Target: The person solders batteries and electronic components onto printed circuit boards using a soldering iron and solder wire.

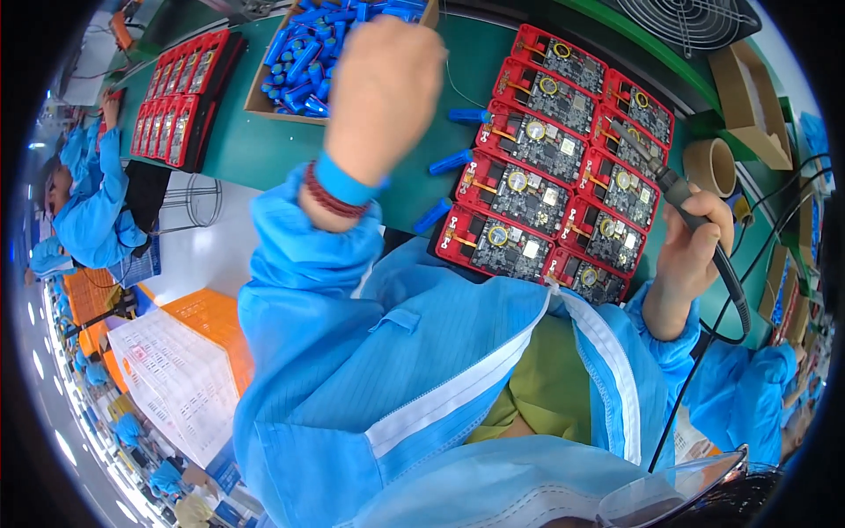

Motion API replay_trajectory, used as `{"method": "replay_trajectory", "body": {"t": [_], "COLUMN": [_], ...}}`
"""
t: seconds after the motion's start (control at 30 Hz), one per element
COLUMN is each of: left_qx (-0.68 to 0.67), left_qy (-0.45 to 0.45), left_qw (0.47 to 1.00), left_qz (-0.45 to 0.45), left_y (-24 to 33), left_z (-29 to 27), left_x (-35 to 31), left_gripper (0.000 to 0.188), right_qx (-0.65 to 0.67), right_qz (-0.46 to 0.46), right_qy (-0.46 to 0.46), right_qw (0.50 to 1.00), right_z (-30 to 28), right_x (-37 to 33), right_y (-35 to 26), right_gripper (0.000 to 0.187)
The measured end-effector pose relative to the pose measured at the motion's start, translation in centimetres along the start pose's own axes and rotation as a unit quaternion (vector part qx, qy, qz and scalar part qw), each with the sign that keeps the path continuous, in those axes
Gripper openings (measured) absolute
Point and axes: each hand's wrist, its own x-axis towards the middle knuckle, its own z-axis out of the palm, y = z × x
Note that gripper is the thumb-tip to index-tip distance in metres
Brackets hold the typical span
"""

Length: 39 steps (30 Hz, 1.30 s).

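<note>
My left hand (383, 97) is raised over the near right part of a cardboard box (258, 99) full of small blue cylindrical cells (304, 62). Its back faces up and the fingers curl under, so anything in them is hidden. In my right hand (698, 242) is a soldering iron (671, 183), gripped by its dark handle. The iron's metal tip points up and left over the right column of red housings (616, 145). Each housing holds a dark circuit board (531, 199) with a round, yellow-edged part. Three loose blue cells (450, 162) lie along the housings' left side.
Another batch of red housings (180, 97) stands at the far left on the green table (238, 154). The iron's cable (735, 304) loops down at the right, near a cardboard roll (709, 167). A fan grille (691, 22) is at the back right. Co-workers (97, 198) sit on both sides.
</note>
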Motion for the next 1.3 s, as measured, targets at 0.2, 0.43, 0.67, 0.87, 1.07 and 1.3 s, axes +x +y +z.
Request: {"method": "replay_trajectory", "body": {"t": [0.2,0.43,0.67,0.87,1.07,1.3], "left_qx": [0.196,0.13,-0.478,-0.588,-0.63,-0.454], "left_qy": [-0.092,-0.096,-0.167,-0.254,-0.248,-0.205], "left_qw": [0.963,0.962,0.794,0.71,0.676,0.851], "left_qz": [-0.158,-0.221,-0.336,-0.292,-0.292,-0.166], "left_y": [-11.4,-11.1,-0.5,7.2,10.6,11.6], "left_z": [-2.6,-3.2,-5.0,-1.6,0.3,0.3], "left_x": [-2.9,-2.5,-0.8,-0.6,-0.4,0.0], "left_gripper": [0.014,0.021,0.014,0.012,0.008,0.004], "right_qx": [-0.012,-0.019,0.042,-0.087,-0.098,-0.106], "right_qz": [-0.006,0.03,0.023,0.026,0.024,0.019], "right_qy": [-0.007,-0.004,0.004,-0.125,-0.08,-0.062], "right_qw": [1.0,0.999,0.999,0.988,0.992,0.992], "right_z": [-0.2,-0.3,0.7,4.3,5.0,4.5], "right_x": [-0.2,-0.7,-1.1,-0.1,-1.0,-1.1], "right_y": [0.0,-0.5,-0.2,-1.2,-0.6,-0.2], "right_gripper": [0.041,0.042,0.021,0.041,0.04,0.04]}}
